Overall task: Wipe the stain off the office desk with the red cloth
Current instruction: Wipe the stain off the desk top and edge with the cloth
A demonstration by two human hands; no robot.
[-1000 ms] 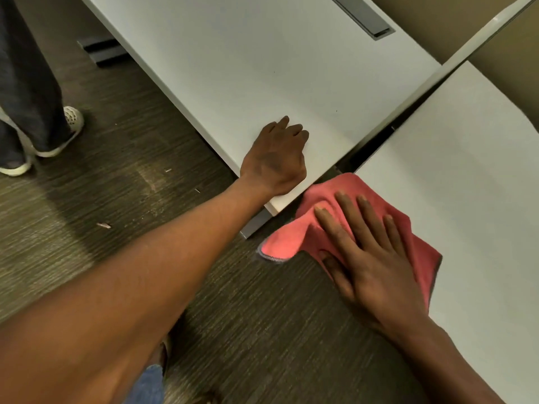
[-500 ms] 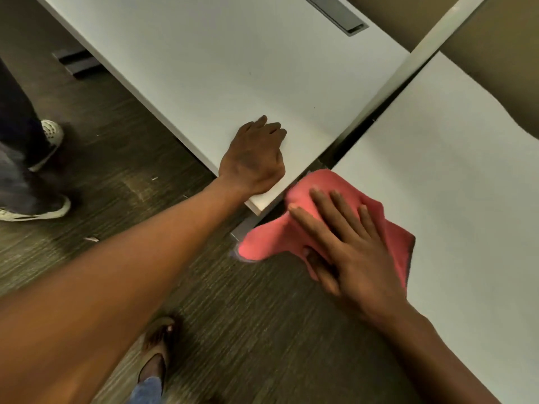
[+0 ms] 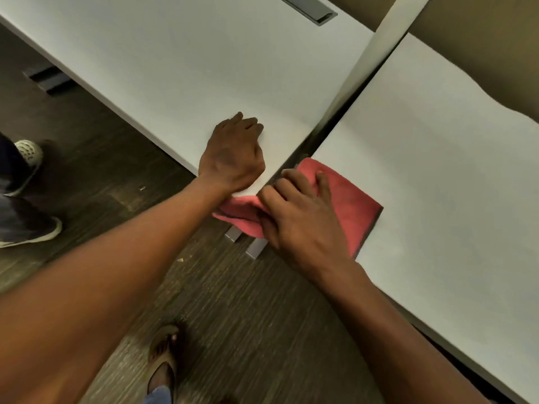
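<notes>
A red cloth (image 3: 351, 204) lies over the near corner of the white desk on the right (image 3: 443, 176), one end hanging off the edge toward the floor. My right hand (image 3: 300, 217) presses flat on the cloth, fingers spread, covering its left part. My left hand (image 3: 233, 154) rests with curled fingers on the corner of the second white desk (image 3: 180, 68) to the left, touching nothing else. No stain is visible on either desk top.
A white divider panel (image 3: 376, 51) runs between the two desks. A grey cable slot (image 3: 309, 8) sits at the left desk's far edge. Grey desk feet (image 3: 248, 243) stand below the cloth. Another person's shoes (image 3: 26, 182) are at left, and my sandalled foot (image 3: 163, 360) is below.
My right hand has slid the cloth toward the gap between the desks, so more of it hangs off the corner. My left hand stays on the left desk.
</notes>
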